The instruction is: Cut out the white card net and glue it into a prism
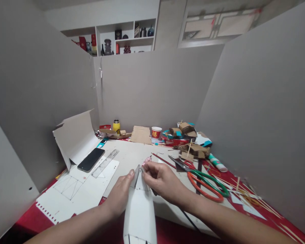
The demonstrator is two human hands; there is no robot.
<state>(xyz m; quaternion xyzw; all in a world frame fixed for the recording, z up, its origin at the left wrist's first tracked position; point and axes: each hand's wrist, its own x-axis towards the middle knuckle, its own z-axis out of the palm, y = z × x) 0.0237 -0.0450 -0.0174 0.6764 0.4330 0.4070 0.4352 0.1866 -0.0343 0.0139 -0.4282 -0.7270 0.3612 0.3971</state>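
A long white folded-paper model (140,211) with dark pencil lines points away from me, its far end split into narrow tapering flaps. My left hand (120,193) grips its left side, thumb along the flap near the tip. At that same tip my right hand (159,179) pinches the right flap between thumb and fingers. Just beyond the right fingers shows a small pink-and-white patterned piece (147,160), partly hidden by them. Large scissors (200,181) with one green and one orange handle lie open to the right of my right hand, near a dark red pencil (164,160).
To the left lie a black phone (91,160), a clear ruler (105,163) and a sheet with drawn lines (68,186). A red-and-white paper cup (156,132), a yellow bottle (116,126) and cardboard scraps (194,149) stand along the back. Thin wooden sticks (261,201) litter the right edge.
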